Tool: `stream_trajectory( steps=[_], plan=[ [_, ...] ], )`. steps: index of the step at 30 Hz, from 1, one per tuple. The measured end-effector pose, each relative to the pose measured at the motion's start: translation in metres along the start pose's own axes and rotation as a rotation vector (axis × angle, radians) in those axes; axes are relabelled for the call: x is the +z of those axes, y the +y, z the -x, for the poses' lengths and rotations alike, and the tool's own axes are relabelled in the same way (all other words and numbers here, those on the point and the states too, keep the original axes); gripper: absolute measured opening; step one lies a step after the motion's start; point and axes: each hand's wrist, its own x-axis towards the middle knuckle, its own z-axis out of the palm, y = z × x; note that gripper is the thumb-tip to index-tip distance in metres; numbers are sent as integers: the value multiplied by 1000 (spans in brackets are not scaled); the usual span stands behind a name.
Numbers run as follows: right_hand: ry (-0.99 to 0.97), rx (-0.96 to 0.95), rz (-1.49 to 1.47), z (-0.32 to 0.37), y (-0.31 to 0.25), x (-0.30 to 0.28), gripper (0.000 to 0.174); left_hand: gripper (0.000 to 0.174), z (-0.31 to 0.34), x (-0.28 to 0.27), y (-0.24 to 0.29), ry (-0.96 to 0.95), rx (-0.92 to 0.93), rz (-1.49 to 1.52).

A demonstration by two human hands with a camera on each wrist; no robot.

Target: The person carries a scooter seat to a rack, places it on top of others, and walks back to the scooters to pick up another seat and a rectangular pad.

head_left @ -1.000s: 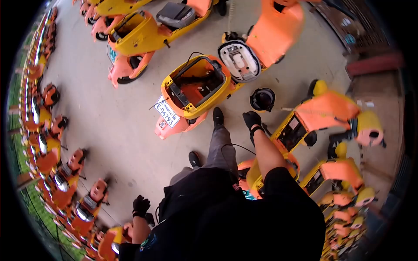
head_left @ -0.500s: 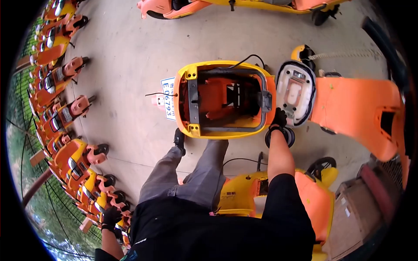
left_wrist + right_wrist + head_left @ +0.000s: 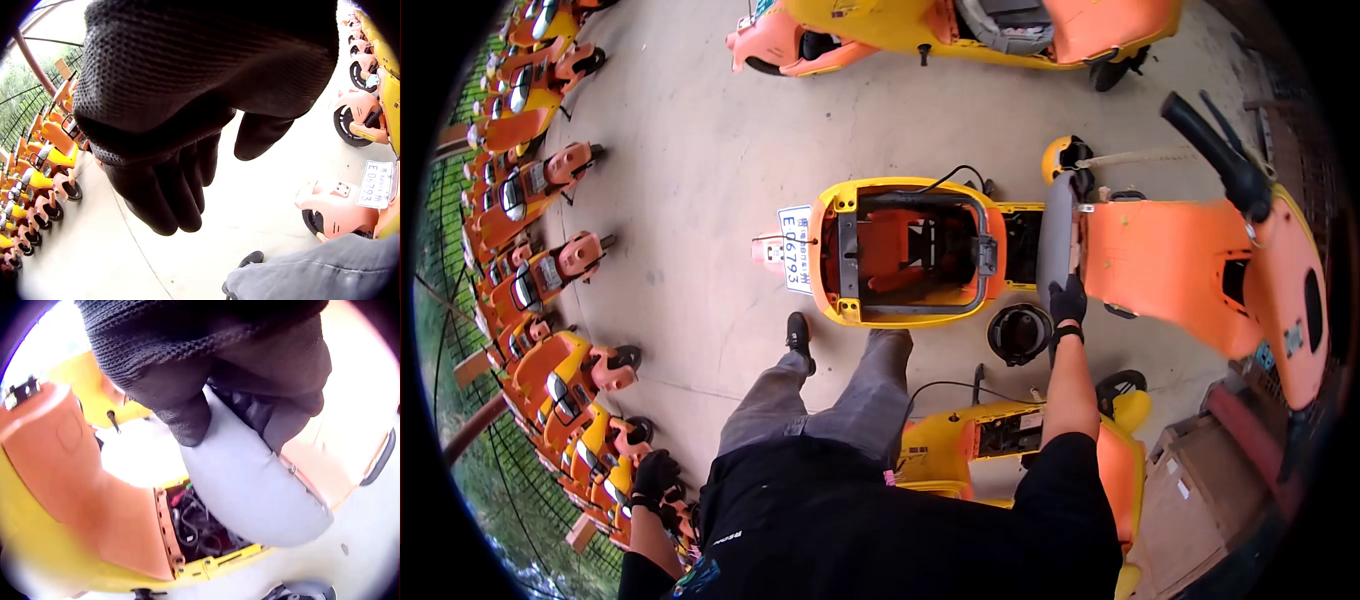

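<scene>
My right hand, in a black glove, grips the edge of a grey scooter seat. In the right wrist view the thumb lies on the smooth grey face of the seat, and the other fingers curl behind its edge. The seat stands on edge across the orange and yellow scooter, beside an uncovered bay with wires. Farther back on this scooter is its yellow-rimmed storage bucket. My gloved left hand hangs at my side with loosely bent fingers and holds nothing.
A dark helmet-like bowl lies on the concrete floor near my right hand. Another scooter stands beyond, and one stands close on my right. Parked scooters line the fence at left. A cardboard box sits at lower right.
The seat, lying with its white underside up, has been lifted and turned on edge, uncovering the wired bay. My right hand now grips it. The left hand stays at my side.
</scene>
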Motion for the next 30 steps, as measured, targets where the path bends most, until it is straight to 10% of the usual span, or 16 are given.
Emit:
stream_trajectory(
  steps=[1, 15, 21, 30],
  plan=[
    [72, -75, -33, 1, -1, -21, 38, 15, 13, 32, 24, 206, -102, -35],
    [161, 12, -346, 191, -207, -239, 22, 29, -173, -2, 158, -61, 35, -322],
    [345, 105, -597, 292, -399, -272, 18, 23, -280, -15, 321, -265, 371, -334],
    [194, -27, -995, 301, -584, -243, 21, 31, -262, -11, 455, -477, 604, -364]
  ],
)
